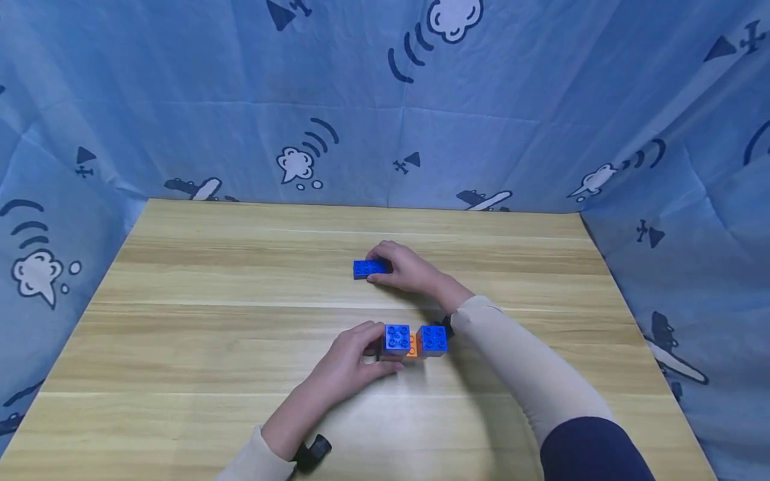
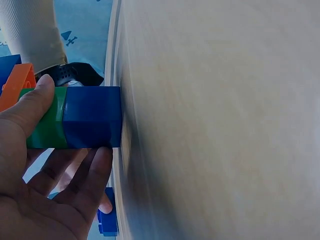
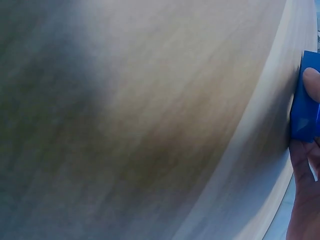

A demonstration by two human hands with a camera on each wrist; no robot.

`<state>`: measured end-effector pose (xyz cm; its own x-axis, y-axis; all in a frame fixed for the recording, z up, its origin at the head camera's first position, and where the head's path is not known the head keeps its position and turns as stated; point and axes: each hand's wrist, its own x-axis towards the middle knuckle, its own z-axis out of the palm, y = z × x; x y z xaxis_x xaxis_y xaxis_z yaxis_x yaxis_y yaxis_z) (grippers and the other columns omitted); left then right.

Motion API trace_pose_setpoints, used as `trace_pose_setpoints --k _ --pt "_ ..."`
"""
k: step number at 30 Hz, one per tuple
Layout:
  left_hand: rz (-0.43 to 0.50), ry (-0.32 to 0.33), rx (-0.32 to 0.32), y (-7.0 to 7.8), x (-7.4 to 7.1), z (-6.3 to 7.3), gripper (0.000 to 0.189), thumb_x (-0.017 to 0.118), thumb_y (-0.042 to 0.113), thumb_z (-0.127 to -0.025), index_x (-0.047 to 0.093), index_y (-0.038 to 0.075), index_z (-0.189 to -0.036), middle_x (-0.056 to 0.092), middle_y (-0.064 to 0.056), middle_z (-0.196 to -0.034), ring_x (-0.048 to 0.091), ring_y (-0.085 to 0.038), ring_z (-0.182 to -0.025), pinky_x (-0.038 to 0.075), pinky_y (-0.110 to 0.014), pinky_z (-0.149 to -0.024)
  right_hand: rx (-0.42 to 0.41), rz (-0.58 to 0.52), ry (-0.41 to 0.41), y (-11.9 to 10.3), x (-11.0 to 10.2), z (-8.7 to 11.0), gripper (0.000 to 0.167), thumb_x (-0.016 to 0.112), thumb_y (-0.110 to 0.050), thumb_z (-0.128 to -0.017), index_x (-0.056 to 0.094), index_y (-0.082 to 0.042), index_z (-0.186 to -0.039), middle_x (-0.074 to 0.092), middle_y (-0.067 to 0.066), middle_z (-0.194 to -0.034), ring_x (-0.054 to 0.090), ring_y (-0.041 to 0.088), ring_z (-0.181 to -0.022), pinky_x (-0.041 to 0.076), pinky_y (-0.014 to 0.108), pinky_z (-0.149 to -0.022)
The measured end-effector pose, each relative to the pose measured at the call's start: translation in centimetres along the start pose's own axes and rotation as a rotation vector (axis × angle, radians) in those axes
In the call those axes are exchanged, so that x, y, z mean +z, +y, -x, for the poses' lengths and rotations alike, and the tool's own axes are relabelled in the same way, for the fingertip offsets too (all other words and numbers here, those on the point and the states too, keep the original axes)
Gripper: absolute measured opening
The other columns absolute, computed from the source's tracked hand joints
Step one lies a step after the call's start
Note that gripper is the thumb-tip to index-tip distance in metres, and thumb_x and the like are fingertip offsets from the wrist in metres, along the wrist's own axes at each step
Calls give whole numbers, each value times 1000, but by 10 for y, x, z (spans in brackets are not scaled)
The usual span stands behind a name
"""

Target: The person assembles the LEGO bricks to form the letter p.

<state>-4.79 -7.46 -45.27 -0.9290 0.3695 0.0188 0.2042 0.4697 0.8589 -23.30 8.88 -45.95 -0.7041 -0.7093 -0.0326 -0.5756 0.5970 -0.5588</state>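
Observation:
My left hand (image 1: 345, 364) grips a build of toy building blocks, thumb on one side and fingers on the other. In the left wrist view its lowest part is a blue block (image 2: 93, 117), close to the table, then a green block (image 2: 52, 117), with an orange block (image 2: 19, 85) above. Seen from overhead, two square blue blocks sit apart on top, a left one (image 1: 397, 339) and a right one (image 1: 432, 340). Farther back, my right hand (image 1: 415, 269) pinches a longer studded blue block (image 1: 369, 269) at the tabletop. Its right end is hidden by the fingers.
The wooden table (image 1: 198, 321) has its far edge against a blue printed cloth (image 1: 361, 67), which also hangs along both sides. My right forearm (image 1: 529, 367) passes just right of the block build. A black wrist strap (image 1: 313, 454) is on the left wrist.

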Motion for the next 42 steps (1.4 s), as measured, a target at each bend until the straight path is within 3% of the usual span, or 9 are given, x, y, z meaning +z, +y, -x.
trace_pose_setpoints --k 17,42 --pt "-13 -5 -4 -1 2 -1 30 85 30 -88 68 22 -112 70 10 -105 65 -8 -97 58 -33 -92 45 -32 1 -2 -9 32 39 77 -29 -96 68 -6 -126 69 10 -124 64 22 -112 55 42 -107" --pt "-22 5 16 0 1 -1 29 87 28 -86 69 22 -108 71 10 -104 64 -5 -93 58 -30 -88 -9 -110 89 -19 -30 73 32 82 -25 -93 71 -9 -118 69 5 -112 61 19 -100 58 44 -95"
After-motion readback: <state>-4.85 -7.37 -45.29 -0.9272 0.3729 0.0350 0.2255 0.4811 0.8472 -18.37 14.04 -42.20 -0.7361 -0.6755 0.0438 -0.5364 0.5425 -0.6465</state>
